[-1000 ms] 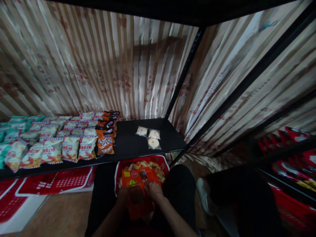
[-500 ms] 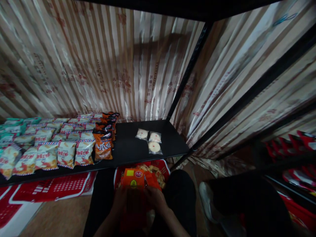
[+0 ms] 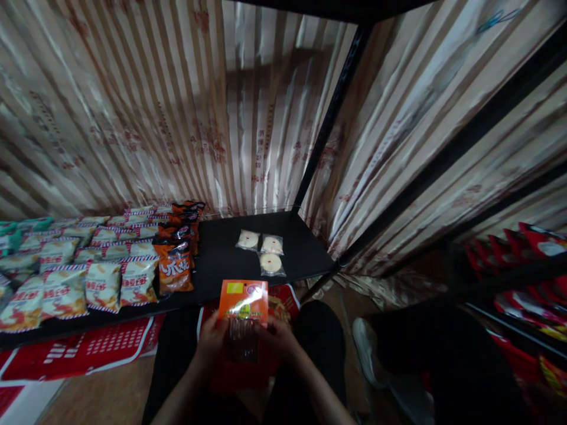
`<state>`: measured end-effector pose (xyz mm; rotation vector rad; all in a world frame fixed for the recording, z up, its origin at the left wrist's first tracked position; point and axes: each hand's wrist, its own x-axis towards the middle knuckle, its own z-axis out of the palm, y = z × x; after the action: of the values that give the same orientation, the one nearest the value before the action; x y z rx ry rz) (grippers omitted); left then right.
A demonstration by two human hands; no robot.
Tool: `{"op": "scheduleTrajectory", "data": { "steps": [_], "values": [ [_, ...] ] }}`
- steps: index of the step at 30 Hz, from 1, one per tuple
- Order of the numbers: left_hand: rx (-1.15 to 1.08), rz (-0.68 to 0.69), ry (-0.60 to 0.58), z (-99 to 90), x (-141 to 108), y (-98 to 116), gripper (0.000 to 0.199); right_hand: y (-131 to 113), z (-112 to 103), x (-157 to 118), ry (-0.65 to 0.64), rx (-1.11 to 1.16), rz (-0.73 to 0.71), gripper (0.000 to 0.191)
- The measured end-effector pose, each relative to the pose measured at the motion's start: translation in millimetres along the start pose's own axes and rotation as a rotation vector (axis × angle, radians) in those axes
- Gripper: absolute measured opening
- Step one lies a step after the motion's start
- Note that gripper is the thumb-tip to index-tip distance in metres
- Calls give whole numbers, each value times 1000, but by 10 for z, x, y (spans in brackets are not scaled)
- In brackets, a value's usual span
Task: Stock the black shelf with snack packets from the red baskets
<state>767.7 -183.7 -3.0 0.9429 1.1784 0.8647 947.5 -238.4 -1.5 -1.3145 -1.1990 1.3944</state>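
Note:
An orange packet point(image 3: 243, 298) with a clear window and a yellow label is upright between my hands. My left hand point(image 3: 212, 336) is closed on its left edge, and my right hand point(image 3: 277, 337) grips the right edge. Behind it and lower, a red basket point(image 3: 292, 300) with packaged food stands between the knees, partly hidden by the packet. On the black shelf point(image 3: 225, 254) in front, three clear packets with round pale pieces point(image 3: 270, 264) lie close together. Orange snack bags point(image 3: 175, 268) stand to their left.
Rows of white snack bags point(image 3: 103, 284) fill the shelf's left part. Red baskets point(image 3: 88, 348) sit below. Black posts point(image 3: 330, 121) rise before a striped curtain point(image 3: 248, 118). At right are another person's dark-clad leg, a pale shoe point(image 3: 367, 351) and racks with red packets point(image 3: 518, 254).
Both hands have raised the orange packet a little, and its front and window now show more clearly. The view has shifted slightly, so the shelf goods appear further left.

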Motion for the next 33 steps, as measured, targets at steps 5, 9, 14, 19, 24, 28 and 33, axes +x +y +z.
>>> {"op": "scheduleTrajectory", "data": {
  "steps": [5, 9, 14, 19, 24, 28, 33],
  "values": [
    [-108, 3, -39, 141, 20, 372, 47, -151, 16, 99, 33, 218, 13, 44],
    [-107, 5, 1, 190, 94, 468, 44, -282, 21, 140, 39, 286, -11, 43],
    [-103, -17, 53, 224, 200, 529, 36, -413, 20, 194, 19, 319, -64, 43],
    [-119, -25, 53, 228, 288, 499, 37, -428, 8, 254, 92, 294, -5, 44],
    [-62, -8, 108, 266, 384, 380, 33, -431, 47, 273, 173, 370, 13, 41],
    [72, 34, 218, 282, 424, 290, 47, -438, 85, 322, 267, 420, -3, 42],
    [337, 254, 221, 309, 303, 308, 44, -467, 118, 455, 362, 356, -93, 49]
  ]
}}
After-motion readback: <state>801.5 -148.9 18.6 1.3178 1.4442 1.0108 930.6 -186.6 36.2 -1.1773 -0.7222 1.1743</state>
